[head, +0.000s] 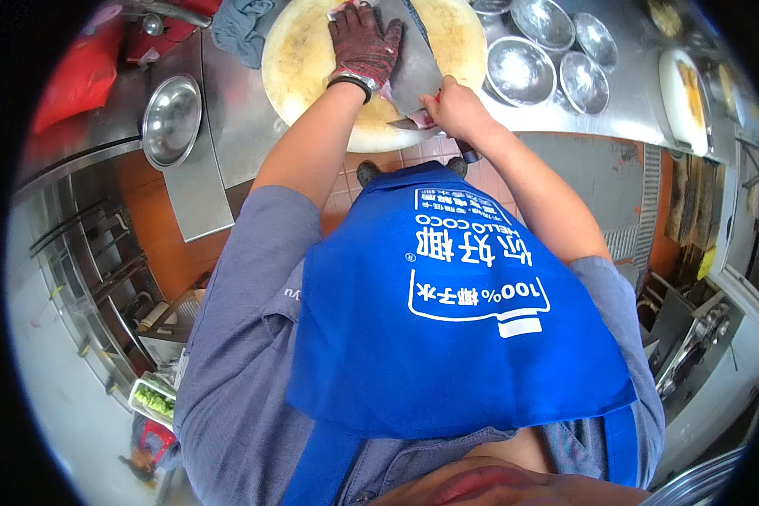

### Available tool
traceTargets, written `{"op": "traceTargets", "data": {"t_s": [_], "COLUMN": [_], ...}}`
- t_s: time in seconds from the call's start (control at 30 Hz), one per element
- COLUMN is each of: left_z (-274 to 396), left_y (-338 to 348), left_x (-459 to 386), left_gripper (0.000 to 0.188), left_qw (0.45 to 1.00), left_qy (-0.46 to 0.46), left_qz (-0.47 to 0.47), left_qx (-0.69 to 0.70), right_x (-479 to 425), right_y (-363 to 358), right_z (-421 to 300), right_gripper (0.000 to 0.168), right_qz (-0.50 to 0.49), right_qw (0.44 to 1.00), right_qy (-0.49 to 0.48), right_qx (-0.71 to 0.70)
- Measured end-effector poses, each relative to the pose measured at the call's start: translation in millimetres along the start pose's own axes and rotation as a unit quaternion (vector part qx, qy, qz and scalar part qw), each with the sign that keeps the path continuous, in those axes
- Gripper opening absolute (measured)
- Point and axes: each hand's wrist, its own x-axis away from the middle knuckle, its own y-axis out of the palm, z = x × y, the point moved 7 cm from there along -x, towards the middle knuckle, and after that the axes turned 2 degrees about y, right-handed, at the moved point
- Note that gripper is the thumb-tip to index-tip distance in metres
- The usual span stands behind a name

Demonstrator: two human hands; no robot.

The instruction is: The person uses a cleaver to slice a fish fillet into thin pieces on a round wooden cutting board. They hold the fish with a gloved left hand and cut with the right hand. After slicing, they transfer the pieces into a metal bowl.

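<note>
My left hand (364,47), in a dark red and black cut glove, lies flat on a round, pale chopping board (297,69). Raw pinkish flesh (345,6) shows at its fingertips, and more beside the wrist; the part beneath the palm is hidden. The broad grey blade of a cleaver (414,76) lies right of the glove. My bare right hand (458,111) grips the cleaver at its near end, with a bit of red showing at the fingers. Below this hand, a small pointed knife (401,124) rests near the board's front edge, a scrap of flesh (422,119) on it.
Several steel bowls (520,71) stand right of the board, with a white oval dish (683,101) farther right. A grey-blue cloth (240,31) lies left of it. Another steel bowl (172,120) sits near the left counter edge, and a red bag (79,79) lies beyond.
</note>
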Motion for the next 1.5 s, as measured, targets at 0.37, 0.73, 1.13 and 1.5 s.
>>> {"op": "traceTargets", "data": {"t_s": [0.37, 0.73, 1.13, 1.5], "left_z": [-16, -17, -57, -64], "left_y": [14, 14, 44, 26], "left_x": [-5, -4, -8, -27], "left_gripper": [0.071, 0.067, 0.067, 0.06], "left_qw": [0.999, 0.999, 0.993, 0.994], "left_qy": [-0.01, 0.008, 0.108, -0.08], "left_qz": [0.034, 0.045, -0.041, 0.007], "left_qx": [-0.008, -0.019, 0.002, 0.068], "right_x": [33, 71, 103, 80], "right_y": [11, 4, -22, -61], "right_z": [15, 26, 52, 65], "right_gripper": [0.047, 0.045, 0.036, 0.04], "right_qz": [-0.043, -0.094, -0.141, -0.072], "right_qw": [0.999, 0.995, 0.988, 0.996], "right_qy": [-0.001, -0.01, -0.056, 0.033], "right_qx": [0.007, 0.008, 0.035, -0.047]}}
